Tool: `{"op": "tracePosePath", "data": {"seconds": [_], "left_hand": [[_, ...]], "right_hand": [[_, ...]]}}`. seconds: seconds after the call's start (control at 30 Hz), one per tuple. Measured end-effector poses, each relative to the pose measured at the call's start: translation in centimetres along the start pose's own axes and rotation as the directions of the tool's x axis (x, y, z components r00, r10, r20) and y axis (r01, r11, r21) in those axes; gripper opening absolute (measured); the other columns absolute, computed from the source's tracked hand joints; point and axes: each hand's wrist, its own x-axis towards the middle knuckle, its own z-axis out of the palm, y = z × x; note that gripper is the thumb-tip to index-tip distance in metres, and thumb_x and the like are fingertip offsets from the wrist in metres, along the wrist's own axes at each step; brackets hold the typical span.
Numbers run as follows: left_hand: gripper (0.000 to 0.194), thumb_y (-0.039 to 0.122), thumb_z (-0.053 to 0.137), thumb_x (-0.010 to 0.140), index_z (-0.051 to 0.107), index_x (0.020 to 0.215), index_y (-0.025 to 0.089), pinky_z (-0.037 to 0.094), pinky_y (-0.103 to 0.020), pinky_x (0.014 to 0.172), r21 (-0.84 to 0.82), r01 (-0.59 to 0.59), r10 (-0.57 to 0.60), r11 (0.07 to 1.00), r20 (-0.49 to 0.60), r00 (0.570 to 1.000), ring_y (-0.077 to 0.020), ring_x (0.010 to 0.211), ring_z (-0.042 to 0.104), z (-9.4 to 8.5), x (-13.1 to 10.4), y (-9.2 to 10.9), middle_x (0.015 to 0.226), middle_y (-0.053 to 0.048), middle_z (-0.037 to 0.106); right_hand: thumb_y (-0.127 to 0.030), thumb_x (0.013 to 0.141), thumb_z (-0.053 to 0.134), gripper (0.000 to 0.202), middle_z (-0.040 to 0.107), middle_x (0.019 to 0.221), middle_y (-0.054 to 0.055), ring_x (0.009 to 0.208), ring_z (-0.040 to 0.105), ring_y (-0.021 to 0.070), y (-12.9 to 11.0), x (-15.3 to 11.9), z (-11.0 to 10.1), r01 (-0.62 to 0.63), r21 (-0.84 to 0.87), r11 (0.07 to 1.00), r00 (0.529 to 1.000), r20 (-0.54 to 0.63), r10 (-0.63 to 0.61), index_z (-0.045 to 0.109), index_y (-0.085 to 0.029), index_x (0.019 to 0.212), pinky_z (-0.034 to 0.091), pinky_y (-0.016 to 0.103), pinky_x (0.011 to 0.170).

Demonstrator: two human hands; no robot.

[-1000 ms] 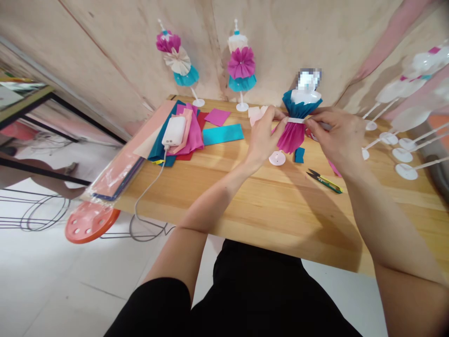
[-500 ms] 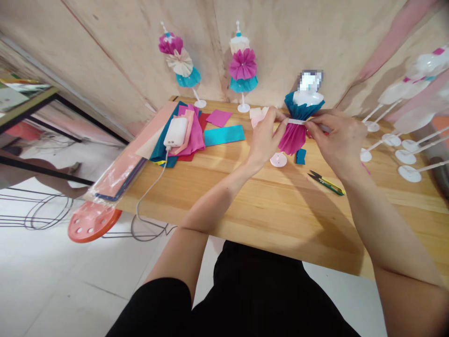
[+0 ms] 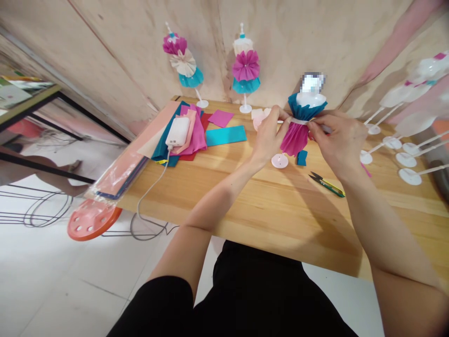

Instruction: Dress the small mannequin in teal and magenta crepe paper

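Observation:
A small white dress-form mannequin stands on its round base, leaning a little to the right. Teal crepe paper wraps its chest, and a pleated magenta piece hangs below. Around its waist runs a narrow white strip. On the left side my left hand is closed in a pinch on the strip. My right hand pinches the strip at the right side of the waist. Its fingertips are partly hidden by the paper.
Green-handled thread snips and a teal scrap lie in front of the mannequin. Coloured paper sheets with a white power bank are at left. Two dressed mannequins stand behind; several white stands crowd the right.
The white strip now curves slightly around the waist, where it lay straighter before. Both hands stay at the waist; the whole view has shifted slightly.

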Motion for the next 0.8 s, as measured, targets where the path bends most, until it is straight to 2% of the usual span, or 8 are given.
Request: {"op": "tracePosePath", "data": {"seconds": [0.17, 0.4, 0.63, 0.8], "left_hand": [[0.023, 0.046, 0.039, 0.097, 0.051, 0.095, 0.026, 0.045, -0.038, 0.085, 0.019, -0.004, 0.004, 1.0, -0.014, 1.0, -0.0137, 0.09, 0.057, 0.8, 0.2, -0.7, 0.087, -0.001, 0.063], [0.029, 0.055, 0.036, 0.094, 0.049, 0.088, 0.03, 0.044, -0.04, 0.089, -0.16, 0.05, -0.059, 0.986, -0.048, 0.997, -0.0156, 0.092, 0.052, 2.2, 0.4, -1.8, 0.086, -0.001, 0.065], [0.035, 0.059, 0.039, 0.092, 0.047, 0.09, 0.025, 0.047, -0.037, 0.084, -0.191, -0.03, 0.026, 0.981, -0.021, 0.999, -0.0137, 0.089, 0.054, 2.6, 0.8, -2.2, 0.091, -0.002, 0.062], [0.034, 0.058, 0.042, 0.091, 0.044, 0.097, 0.025, 0.05, -0.034, 0.084, -0.262, -0.007, -0.003, 0.965, -0.041, 0.999, -0.0117, 0.09, 0.056, 3.3, 1.0, -2.8, 0.094, -0.002, 0.06]], "right_hand": [[-0.041, 0.095, 0.043, 0.03, 0.07, 0.112, 0.007, 0.105, 0.062, 0.0293, 0.0, 0.1, 0.0, 0.003, -0.004, 1.0, 1.0, 0.02, -0.003, 0.069, -0.028, 0.099, 0.045, 0.044, 0.085], [-0.039, 0.093, 0.05, 0.024, 0.071, 0.109, 0.004, 0.101, 0.064, 0.027, 0.1, 0.1, 0.3, 0.0, -0.028, 1.0, 0.999, -0.039, -0.001, 0.07, -0.027, 0.096, 0.046, 0.044, 0.086], [-0.038, 0.093, 0.05, 0.023, 0.072, 0.103, 0.005, 0.098, 0.064, 0.0259, 0.3, 0.1, 0.2, 0.001, -0.028, 1.0, 0.998, -0.056, -0.002, 0.07, -0.026, 0.091, 0.044, 0.045, 0.087], [-0.04, 0.094, 0.047, 0.027, 0.072, 0.105, 0.007, 0.101, 0.064, 0.0276, -0.2, 0.1, 0.2, -0.014, -0.019, 1.0, 0.998, -0.059, 0.012, 0.069, -0.026, 0.089, 0.042, 0.048, 0.088]]}}
